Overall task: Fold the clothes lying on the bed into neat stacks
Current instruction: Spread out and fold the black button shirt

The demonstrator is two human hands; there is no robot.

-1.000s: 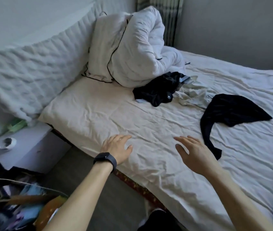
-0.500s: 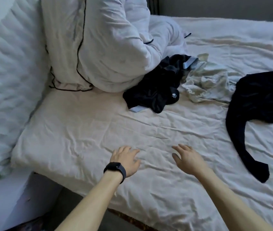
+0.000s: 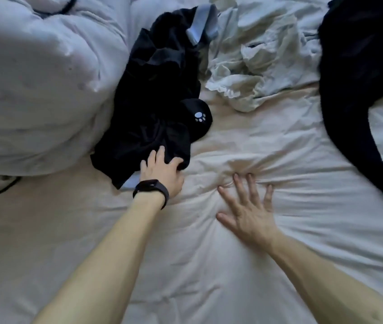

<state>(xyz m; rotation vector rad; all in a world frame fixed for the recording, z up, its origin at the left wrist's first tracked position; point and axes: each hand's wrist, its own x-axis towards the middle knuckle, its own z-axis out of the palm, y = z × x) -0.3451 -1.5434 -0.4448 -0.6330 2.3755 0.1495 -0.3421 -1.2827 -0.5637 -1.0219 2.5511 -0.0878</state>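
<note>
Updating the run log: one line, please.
left hand: grips black garment | right hand: flat on sheet | pale garment: crumpled, untouched

Bare sheet (image 3: 279,141) lies open between the black pile (image 3: 153,101) and black garment (image 3: 361,66); duvet (image 3: 33,78) crowds the pile's other side
</note>
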